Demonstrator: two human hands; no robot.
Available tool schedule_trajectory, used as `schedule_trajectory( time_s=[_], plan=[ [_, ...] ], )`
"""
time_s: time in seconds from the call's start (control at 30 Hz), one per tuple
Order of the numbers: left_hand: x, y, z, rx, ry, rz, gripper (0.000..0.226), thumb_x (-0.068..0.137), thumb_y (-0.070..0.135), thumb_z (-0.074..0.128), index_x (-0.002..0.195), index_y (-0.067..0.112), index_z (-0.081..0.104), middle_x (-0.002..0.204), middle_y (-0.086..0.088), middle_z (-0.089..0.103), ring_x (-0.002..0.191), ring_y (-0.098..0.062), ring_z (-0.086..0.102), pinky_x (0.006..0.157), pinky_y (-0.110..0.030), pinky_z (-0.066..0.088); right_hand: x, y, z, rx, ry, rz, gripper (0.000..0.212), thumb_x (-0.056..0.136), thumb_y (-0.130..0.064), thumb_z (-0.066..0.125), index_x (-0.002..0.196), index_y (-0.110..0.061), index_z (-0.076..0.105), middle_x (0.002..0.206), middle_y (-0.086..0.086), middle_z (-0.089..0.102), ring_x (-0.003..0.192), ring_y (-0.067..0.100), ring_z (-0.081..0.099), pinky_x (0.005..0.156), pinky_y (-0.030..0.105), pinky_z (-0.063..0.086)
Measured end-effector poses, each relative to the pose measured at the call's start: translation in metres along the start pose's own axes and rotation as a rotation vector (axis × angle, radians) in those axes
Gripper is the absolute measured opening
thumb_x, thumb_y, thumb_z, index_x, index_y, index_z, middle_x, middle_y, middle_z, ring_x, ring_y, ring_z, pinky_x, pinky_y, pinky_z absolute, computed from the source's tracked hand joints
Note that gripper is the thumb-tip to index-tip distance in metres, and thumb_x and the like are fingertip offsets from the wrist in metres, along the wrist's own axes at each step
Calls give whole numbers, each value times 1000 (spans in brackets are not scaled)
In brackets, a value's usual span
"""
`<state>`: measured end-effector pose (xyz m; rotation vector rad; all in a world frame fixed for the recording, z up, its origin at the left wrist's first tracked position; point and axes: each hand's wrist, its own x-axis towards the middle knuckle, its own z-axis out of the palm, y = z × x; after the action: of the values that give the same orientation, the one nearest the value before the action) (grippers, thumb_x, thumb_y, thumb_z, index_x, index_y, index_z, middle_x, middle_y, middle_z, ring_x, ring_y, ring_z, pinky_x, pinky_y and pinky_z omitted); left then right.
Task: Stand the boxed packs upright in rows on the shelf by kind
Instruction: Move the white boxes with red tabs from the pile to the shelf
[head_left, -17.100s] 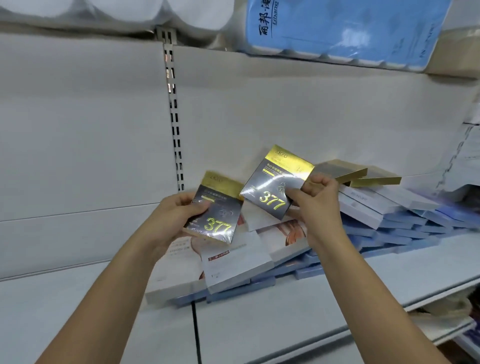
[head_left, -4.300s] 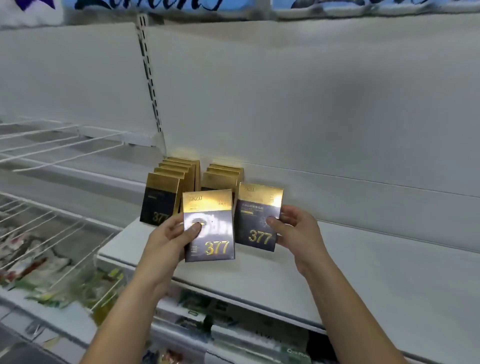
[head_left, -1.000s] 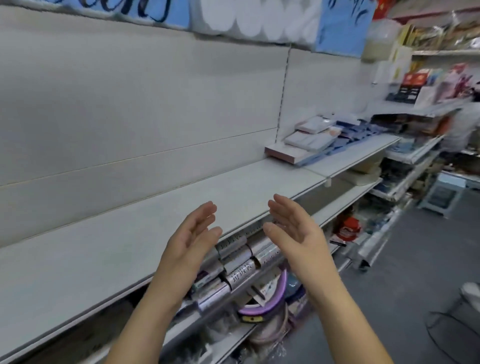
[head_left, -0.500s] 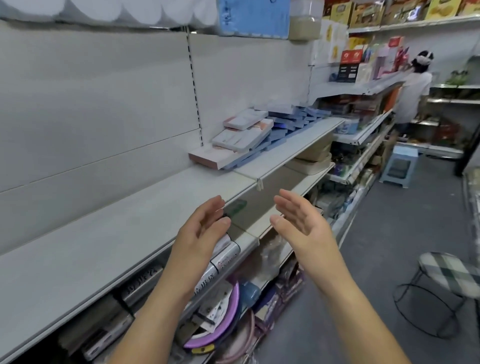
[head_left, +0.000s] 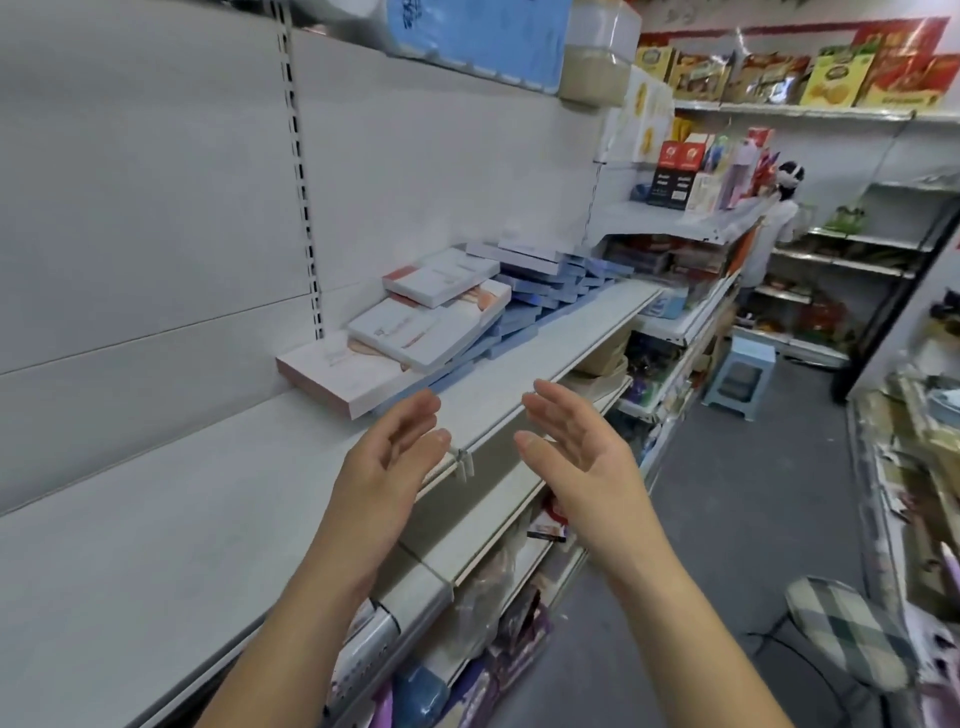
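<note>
Nearing the boxed packs (head_left: 415, 332), left hand (head_left: 387, 467) and right hand (head_left: 576, 452) stay empty.

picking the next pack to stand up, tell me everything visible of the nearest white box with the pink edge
The nearest white box is a flat, glossy-looking carton: white top, faint print, pink side edge. It lies face up on the shelf, close to the back wall. A second white box overlaps its far part; a blue box pokes out beneath.

Just 1 head cam here, looking forward and down along the long white metal shelf (head_left: 156, 571) from close up, angled right toward the grey-floored aisle (head_left: 753, 493).
</note>
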<state>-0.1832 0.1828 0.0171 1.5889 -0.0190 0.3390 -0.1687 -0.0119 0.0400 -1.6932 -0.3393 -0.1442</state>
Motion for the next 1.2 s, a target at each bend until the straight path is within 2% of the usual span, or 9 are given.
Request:
schedule_trajectory(
  time_s=[0.13,0.27,0.4,0.57,0.67,0.83,0.97,1.1,1.2],
  plan=[
    [40,-9,13,44,51,-17,42,92,35,70,133,39,64,126,31,67,116,17,58,90,-9,43,50,25,-12,27,-25,-2,52,93,-30,73,140,-38,54,133,-22,63,124,-7,57,110,31,47],
    [83,-13,31,125,177,-33,39,98,29,66,134,41,62,130,27,65,116,16,58,101,-18,45,108,52,-28,46,-101,-27,51,93,-33,73,140,-39,55,134,-22,63,123,-8,57,107,27,46],
    [118,-10,57,219,334,-27,49,96,36,65,143,40,54,145,16,56,135,-4,51,112,-32,41,178,71,-46,94,-226,-36,49,91,-33,74,136,-41,57,133,-22,64,121,-7,59,105,26,48],
    [148,-5,82,319,475,-97,50,99,32,64,146,40,50,150,13,52,139,-11,48,109,-31,40,244,85,-65,128,-388,-36,50,91,-33,72,137,-44,53,133,-24,63,117,-12,59,91,8,49],
    [159,-4,83,335,564,-99,49,99,31,65,145,39,52,146,14,55,136,-8,50,106,-27,39,270,89,-60,158,-457,-30,54,93,-29,71,143,-37,52,136,-21,62,122,-7,58,98,12,49],
    [176,-7,72,407,620,-132,49,99,33,64,147,36,52,145,16,55,128,-5,51,92,-18,39,297,95,-45,183,-517,-14,50,95,-36,67,143,-37,52,133,-22,62,111,-18,57,76,-3,46],
    [189,-13,54,532,633,-219,54,98,42,63,149,34,49,151,11,52,133,-12,50,106,-31,41,315,92,-36,178,-529,14,48,96,-40,65,142,-40,51,133,-25,60,100,-28,55,67,1,48],
    [201,-22,43,784,623,-334,64,94,61,57,150,30,48,155,6,50,137,-19,49,109,-37,40,334,85,-32,129,-572,0,49,95,-35,67,141,-38,52,132,-23,60,103,-20,58,68,3,49],
    [210,-30,36,1046,533,-400,74,87,80,42,133,24,57,133,2,63,118,-20,56,98,-39,51,351,78,-33,60,-549,-71,43,95,-26,69,137,-34,59,129,-21,64,112,-12,61,88,11,52]
  ],
)
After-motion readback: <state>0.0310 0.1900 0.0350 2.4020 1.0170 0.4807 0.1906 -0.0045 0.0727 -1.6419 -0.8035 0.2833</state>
